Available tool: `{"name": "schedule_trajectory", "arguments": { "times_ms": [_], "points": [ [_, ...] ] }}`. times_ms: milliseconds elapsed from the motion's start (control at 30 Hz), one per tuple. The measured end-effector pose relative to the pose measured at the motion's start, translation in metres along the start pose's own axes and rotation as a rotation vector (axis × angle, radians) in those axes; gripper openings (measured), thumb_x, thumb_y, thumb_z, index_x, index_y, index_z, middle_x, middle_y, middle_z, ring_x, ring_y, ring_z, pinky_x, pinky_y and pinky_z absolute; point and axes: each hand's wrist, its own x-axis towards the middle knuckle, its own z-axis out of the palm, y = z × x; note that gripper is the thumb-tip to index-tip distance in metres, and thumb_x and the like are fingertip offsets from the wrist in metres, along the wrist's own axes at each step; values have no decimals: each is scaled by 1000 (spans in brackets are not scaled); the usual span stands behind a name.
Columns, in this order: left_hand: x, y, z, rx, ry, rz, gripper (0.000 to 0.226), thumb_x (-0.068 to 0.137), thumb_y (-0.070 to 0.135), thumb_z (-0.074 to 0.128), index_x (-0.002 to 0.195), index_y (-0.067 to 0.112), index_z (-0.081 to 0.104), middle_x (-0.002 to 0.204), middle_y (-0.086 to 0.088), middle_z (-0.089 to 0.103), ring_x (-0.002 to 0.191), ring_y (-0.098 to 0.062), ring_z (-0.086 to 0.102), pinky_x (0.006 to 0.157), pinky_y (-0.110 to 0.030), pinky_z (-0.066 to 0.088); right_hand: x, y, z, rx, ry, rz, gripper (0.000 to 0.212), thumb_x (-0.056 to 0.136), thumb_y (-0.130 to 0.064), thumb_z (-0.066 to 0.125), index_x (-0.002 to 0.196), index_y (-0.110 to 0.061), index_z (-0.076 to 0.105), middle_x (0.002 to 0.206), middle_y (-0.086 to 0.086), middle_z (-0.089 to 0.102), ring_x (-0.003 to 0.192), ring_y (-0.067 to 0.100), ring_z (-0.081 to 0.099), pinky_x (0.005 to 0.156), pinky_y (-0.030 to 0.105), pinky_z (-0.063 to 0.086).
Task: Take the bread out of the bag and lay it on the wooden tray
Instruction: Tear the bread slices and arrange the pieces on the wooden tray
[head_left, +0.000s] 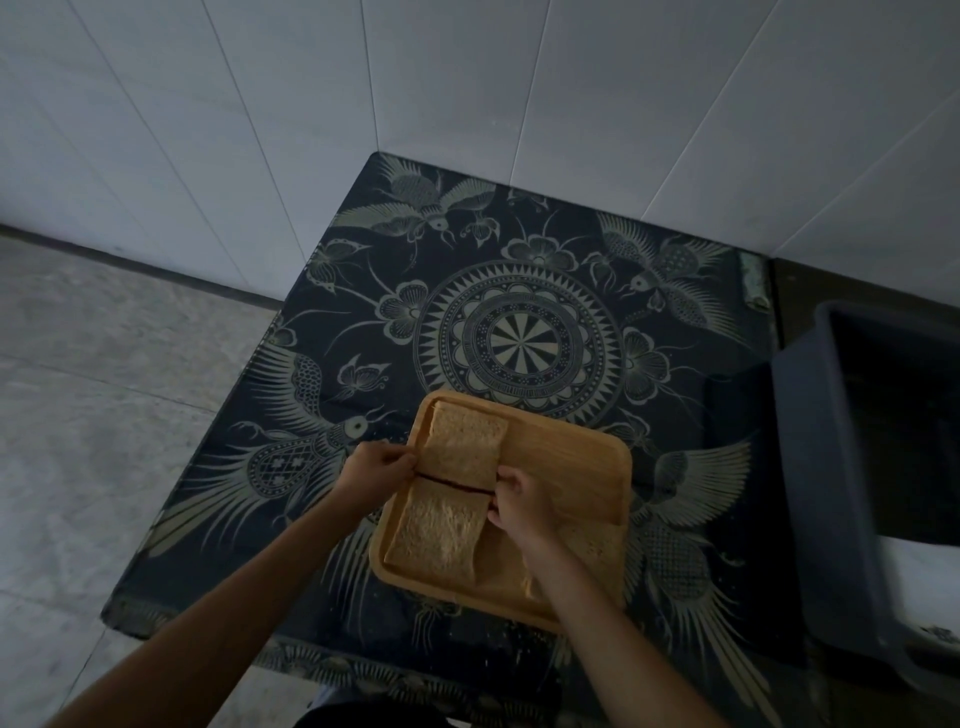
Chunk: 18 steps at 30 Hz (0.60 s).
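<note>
Now bread slice (460, 444) between hands (382, 467), tray (571, 457)

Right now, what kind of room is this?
Probably a home kitchen corner, though that's a guess. White tiled walls meet behind a table with a dark patterned cloth, and bread sits on a wooden tray. A dark bin stands beside it.

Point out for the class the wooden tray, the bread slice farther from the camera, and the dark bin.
wooden tray (576, 457), head view, bare right part of its floor.
far bread slice (462, 441), head view, middle of its face.
dark bin (810, 467), head view, its left outer wall.
</note>
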Motion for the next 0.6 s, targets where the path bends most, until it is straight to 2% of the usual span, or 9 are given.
{"name": "schedule_trajectory", "arguments": {
  "times_ms": [200,300,367,433,500,567,600],
  "points": [
    [-6,1,0,-17,10,19,37,89,28,63,65,54,75,83,-3,81,87,-32,75,80,-47,63,-3,-3,0,21,-26,1,38,107,-15,45,144,-14,53,103,-5,60,90,8,63,77,25,56],
    [-7,3,1,-8,4,33,34,91,26,62,69,50,75,82,2,80,86,-31,75,73,-37,62,-4,-4,-1,18,-25,-7,39,107,-14,45,145,-13,53,104,-3,62,90,9,64,78,25,57],
    [-8,5,1,25,-7,46,24,93,27,61,88,44,77,80,7,80,83,-25,76,66,-28,58,-5,-6,-3,24,-32,-3,38,107,-16,45,144,-13,53,102,-3,63,91,10,64,77,25,57],
    [-9,8,1,86,-9,77,23,95,29,59,108,34,78,81,0,80,77,-22,75,63,-25,54,-7,-7,-7,28,-44,-5,37,108,-18,45,144,-14,53,104,-3,63,94,11,65,77,25,58],
    [-12,13,2,141,2,112,24,97,30,58,111,35,76,81,-3,79,65,-11,71,55,-20,51,-10,-8,-15,24,-43,-21,36,108,-21,45,143,-16,54,107,-4,63,97,12,66,77,25,59],
    [-14,21,5,188,34,151,22,98,29,56,104,40,75,77,-4,78,52,1,63,46,-11,46,-12,-9,-28,20,-28,-37,35,108,-24,47,141,-19,57,108,-3,65,96,12,68,75,26,60],
    [-15,26,8,209,54,167,23,98,27,56,106,37,75,77,-3,78,52,3,63,44,-8,44,-13,-9,-35,18,-24,-48,34,107,-24,48,139,-19,59,107,0,68,94,12,69,74,28,62]
  ]
}}
